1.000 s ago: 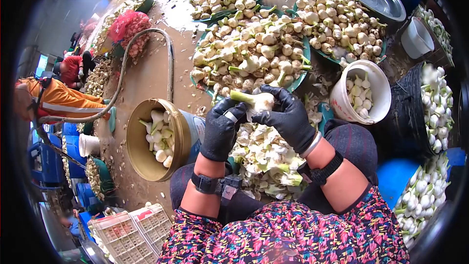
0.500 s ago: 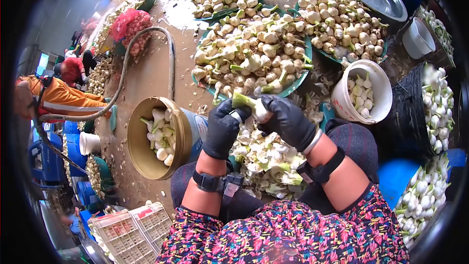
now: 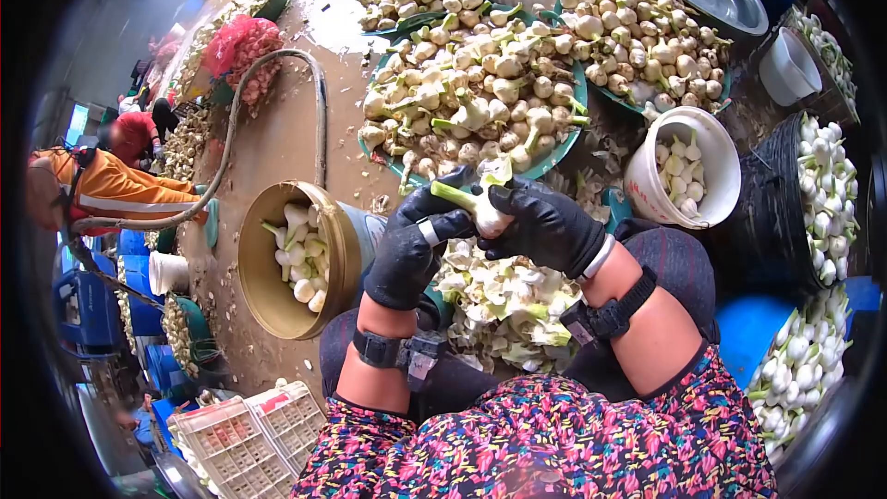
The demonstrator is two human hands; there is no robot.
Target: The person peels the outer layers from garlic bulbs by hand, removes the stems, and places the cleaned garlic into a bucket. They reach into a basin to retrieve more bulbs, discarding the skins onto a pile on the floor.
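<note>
Between my two black-gloved hands is one garlic bulb with a short green stem, a flap of its skin standing up at the top. My left hand is closed around the stem side. Against the bulb's right side press the closed fingers of my right hand. Below them, a heap of peeled garlic skins lies between my knees. Just beyond my hands, a green basin is piled with unpeeled garlic bulbs.
A tan bucket of peeled bulbs lies tipped at left; a white bucket with bulbs stands at right. Behind it sits a black tub of white garlic. A hose crosses the floor. Another person in orange trousers is far left.
A strip of skin now stands away from the bulb, near my right fingers. The stem has swung lower and leftward, and my left hand has shifted slightly left.
</note>
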